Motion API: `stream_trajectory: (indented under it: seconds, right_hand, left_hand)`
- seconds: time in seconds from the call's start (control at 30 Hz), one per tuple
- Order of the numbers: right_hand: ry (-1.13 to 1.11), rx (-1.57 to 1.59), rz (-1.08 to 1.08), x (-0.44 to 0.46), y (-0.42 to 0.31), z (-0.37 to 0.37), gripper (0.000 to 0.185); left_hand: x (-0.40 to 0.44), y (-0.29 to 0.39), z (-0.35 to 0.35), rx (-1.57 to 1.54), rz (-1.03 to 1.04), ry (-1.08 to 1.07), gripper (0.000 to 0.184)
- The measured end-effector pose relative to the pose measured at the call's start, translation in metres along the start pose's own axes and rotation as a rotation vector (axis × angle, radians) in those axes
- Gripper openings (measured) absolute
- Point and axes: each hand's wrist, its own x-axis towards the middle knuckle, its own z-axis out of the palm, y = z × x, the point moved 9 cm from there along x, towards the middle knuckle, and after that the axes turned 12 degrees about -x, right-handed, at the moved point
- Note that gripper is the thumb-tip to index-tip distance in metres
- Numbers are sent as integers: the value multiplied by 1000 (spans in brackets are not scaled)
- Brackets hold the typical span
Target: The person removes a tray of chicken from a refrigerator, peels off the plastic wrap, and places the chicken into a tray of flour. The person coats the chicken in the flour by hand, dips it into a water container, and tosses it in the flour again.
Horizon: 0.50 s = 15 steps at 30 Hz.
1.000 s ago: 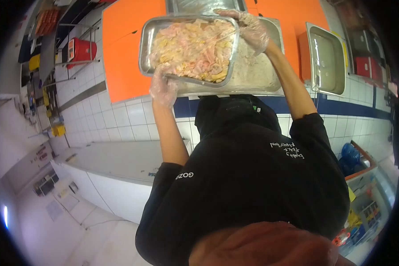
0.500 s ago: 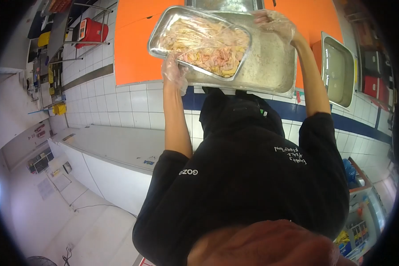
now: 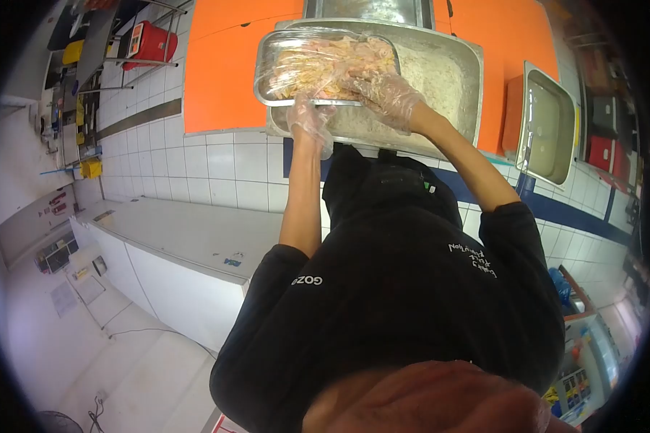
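Observation:
A metal tray [image 3: 261, 92] of pale pink and yellowish raw meat pieces [image 3: 318, 61], with clear plastic film over its left part, is held tilted above a larger metal pan [image 3: 473, 94]. My left hand [image 3: 309, 121], in a clear plastic glove, grips the tray's near edge from below. My right hand [image 3: 393, 99], gloved too, reaches over the tray's near right side, fingers curled in among the meat. Its fingertips are partly hidden there. White powder or residue [image 3: 437, 79] coats the floor of the larger pan.
Under the pan is an orange worktop [image 3: 224, 72]. Another metal pan [image 3: 368, 9] lies at the far edge, and a deep metal container [image 3: 549, 126] stands at the right. A white chest-like unit [image 3: 173, 231] is to the left, a red bin [image 3: 152, 45] beyond it.
My right hand has come from over the large pan, down and left, to the meat. The tray has levelled somewhat, its right end higher, and my left hand has shifted slightly right.

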Motion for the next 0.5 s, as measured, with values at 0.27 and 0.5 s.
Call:
stream_trajectory:
  seconds: [0.27,0.5]
  right_hand:
    - [-225,-100,-36,29,0,42,47]
    - [-369,271,68,39,-2,19,72]
  left_hand:
    - [8,-10,5,60,50,72,35]
    - [12,11,16,70,283,50,28]
